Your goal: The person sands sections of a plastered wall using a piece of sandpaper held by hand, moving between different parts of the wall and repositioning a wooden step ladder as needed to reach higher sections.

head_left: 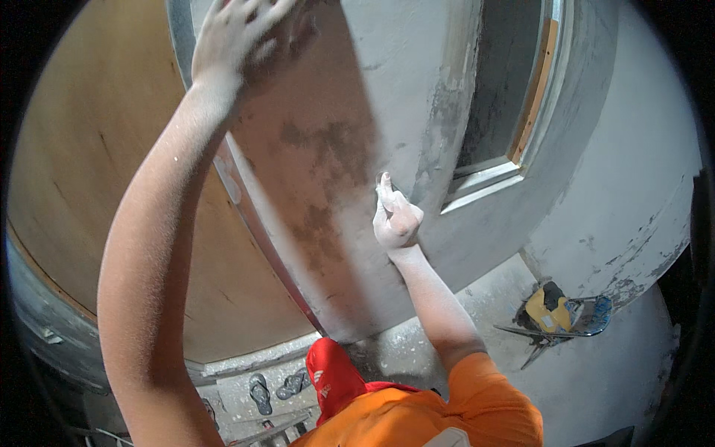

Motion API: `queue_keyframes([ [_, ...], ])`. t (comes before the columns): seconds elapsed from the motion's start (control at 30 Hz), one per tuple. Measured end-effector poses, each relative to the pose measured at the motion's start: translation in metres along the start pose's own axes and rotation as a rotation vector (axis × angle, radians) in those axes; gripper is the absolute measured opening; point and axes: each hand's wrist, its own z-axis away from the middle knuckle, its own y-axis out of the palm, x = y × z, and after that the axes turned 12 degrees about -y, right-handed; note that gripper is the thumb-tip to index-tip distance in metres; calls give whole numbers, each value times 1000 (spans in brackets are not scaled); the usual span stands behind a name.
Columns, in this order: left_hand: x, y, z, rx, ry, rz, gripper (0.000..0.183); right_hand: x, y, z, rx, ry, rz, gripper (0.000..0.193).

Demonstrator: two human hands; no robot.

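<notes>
- The wall [402, 74] is the largest thing, pale grey and white, and it surrounds the window [495, 82]. To the left of the window, the wall has dark, uneven patches and a broad shadow.
- The wood panel [82, 112] is brown and tall; it stands well to the left of the window.
- The window itself has a dark middle and a pale frame, with an orange-brown strip [535, 93] along its right side.
- The chair [598, 313] has thin metal legs and is below the window, to its right. A yellow piece [549, 311] and something dark lie on it.
- The shirt [417, 417] of the person is orange, and the trousers [335, 380] are red; both are below the window and to its left.
- The left hand [242, 37] is raised high, well left of the window, before the wall. Its fingers are spread, with the tips partly cut by the upper edge. I cannot tell if it touches the wall.
- The right hand [398, 216] is at the wall, near the lower left corner of the window. It is covered with white dust. One finger points upward, the others are folded together; I cannot tell if they pinch something.
- Two dark slippers [260, 395] lie far below the window, to its left.
</notes>
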Motion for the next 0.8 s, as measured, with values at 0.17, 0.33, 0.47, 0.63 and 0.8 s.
queue_keyframes([
  [0.17,-1,-4,3,22,1,9,68,-35,14,-130,-221,76,33,32],
  [0.33,-3,-5,5,24,-8,-21,64,-80,3,-234,-209,139,146,21],
  [0.47,-3,19,27,-32,12,-33,58,-57,-2,-174,-169,290,-9,23],
  [0.63,-18,17,36,31,-13,-99,57,12,7,17,-34,241,39,49],
  [0.8,-15,15,43,60,-31,-48,59,11,16,-58,-8,262,150,41],
])
